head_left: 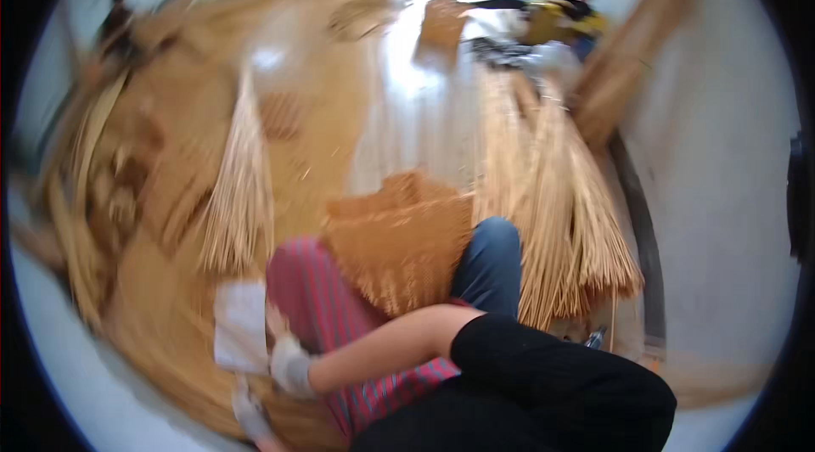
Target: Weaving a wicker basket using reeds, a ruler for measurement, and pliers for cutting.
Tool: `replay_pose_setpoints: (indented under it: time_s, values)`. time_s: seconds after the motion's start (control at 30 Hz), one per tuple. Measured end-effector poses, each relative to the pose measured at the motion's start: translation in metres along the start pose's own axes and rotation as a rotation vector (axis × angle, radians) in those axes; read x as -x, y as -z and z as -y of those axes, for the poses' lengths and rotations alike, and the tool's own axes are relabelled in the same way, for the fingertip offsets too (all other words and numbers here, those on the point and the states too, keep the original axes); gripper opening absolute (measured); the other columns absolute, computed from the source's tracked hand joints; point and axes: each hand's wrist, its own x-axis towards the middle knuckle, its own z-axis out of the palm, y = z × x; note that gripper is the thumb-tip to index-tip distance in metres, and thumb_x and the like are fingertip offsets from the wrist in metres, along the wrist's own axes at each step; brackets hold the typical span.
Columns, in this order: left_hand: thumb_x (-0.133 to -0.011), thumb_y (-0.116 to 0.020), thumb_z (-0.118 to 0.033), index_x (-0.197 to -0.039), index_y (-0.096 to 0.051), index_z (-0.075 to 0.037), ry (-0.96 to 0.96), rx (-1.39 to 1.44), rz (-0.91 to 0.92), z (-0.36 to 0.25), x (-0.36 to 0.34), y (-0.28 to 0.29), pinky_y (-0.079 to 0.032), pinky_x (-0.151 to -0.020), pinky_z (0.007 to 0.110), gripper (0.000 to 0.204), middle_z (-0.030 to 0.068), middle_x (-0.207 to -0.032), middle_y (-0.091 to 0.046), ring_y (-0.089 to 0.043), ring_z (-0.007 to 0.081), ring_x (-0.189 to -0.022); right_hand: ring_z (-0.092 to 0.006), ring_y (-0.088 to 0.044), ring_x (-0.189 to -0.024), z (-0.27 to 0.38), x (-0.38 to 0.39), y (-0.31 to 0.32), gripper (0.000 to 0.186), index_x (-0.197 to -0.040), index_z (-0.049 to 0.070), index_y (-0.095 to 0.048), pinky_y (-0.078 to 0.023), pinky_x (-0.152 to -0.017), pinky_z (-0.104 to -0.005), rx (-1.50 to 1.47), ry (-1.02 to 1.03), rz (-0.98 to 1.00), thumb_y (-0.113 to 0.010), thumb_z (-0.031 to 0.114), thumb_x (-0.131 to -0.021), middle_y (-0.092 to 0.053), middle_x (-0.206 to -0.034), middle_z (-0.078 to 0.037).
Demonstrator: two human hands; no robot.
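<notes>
My right hand point(291, 360), in a light fabric glove with bare fingers, reaches across to the left beside a white sheet point(238, 325); motion blurs whether its fingers grip the edge. My left hand point(250, 409), also gloved, is low at the left, just below the sheet, its fingers unclear. An orange-tan woven piece point(390, 244) rests between my knees, one under pink striped cloth point(314, 274), the other in blue denim point(488, 261).
Bundles of pale split strips point(552, 197) lie to the right, another bundle point(238, 197) to the left. Longer strips point(93, 155) curve along the far left. A mixed pile of bags and objects point(543, 19) is at the back. Long tan slats point(637, 36) stand by the right wall.
</notes>
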Motion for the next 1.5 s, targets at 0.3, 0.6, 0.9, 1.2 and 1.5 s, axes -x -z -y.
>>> replay_pose_setpoints:
  time_s: [0.3,0.6,0.9,1.2,1.5]
  values:
    - [-0.098,-0.06,-0.046,-0.083,-0.054,-0.018,0.236,-0.152,-0.409,-0.012,-0.009,-0.013,-0.026,-0.04,0.026,0.033,-0.0052,-0.056,-0.035,-0.032,0.0102,-0.044,-0.0314,-0.072,-0.082,-0.076,0.135,0.061,0.033,-0.087,0.012,-0.077,-0.055,-0.073,-0.0445,-0.408,0.206,-0.213,-0.077,0.037,-0.064,-0.074,-0.087,-0.01]
    - [-0.101,-0.056,-0.029,-0.084,-0.053,-0.014,0.487,0.94,0.335,-0.078,-0.002,-0.142,-0.028,-0.046,0.023,0.023,-0.0063,-0.065,-0.04,-0.033,0.0074,-0.05,-0.0266,-0.069,-0.087,-0.243,0.362,0.022,0.041,-0.116,0.009,-0.064,-0.056,-0.08,-0.0378,-0.879,-1.002,-1.075,-0.074,0.027,-0.081,-0.071,-0.097,-0.012]
    - [-0.096,-0.065,-0.014,-0.102,-0.063,0.0,-0.146,0.115,0.892,-0.035,0.058,-0.357,-0.051,-0.056,0.03,0.016,0.0108,-0.079,-0.065,-0.06,0.0168,-0.063,-0.0349,-0.06,-0.117,-0.319,0.476,-0.233,0.088,-0.145,0.017,-0.044,-0.048,-0.1,-0.0465,-0.816,-2.195,-0.354,-0.08,0.047,-0.071,-0.06,-0.128,-0.023]
    - [-0.094,-0.067,-0.004,-0.105,-0.068,0.001,-0.151,-0.22,0.892,-0.01,0.071,-0.42,-0.048,-0.057,0.026,0.012,0.0084,-0.083,-0.069,-0.06,0.0121,-0.064,-0.021,-0.065,-0.104,-0.279,0.393,-0.028,0.035,-0.131,0.007,-0.058,-0.053,-0.09,-0.0349,-1.035,-0.458,-1.358,-0.059,0.007,-0.096,-0.068,-0.11,-0.011]
    - [-0.1,-0.06,-0.03,-0.103,-0.064,-0.006,-0.394,-0.261,0.837,-0.064,0.024,-0.366,-0.051,-0.078,0.032,0.024,0.008,-0.101,-0.066,-0.063,0.0175,-0.091,-0.0331,-0.068,-0.079,-0.238,0.31,-0.03,0.007,-0.09,0.016,-0.067,-0.054,-0.067,-0.0411,-0.92,-0.417,-0.856,-0.06,0.017,-0.089,-0.068,-0.083,-0.011]
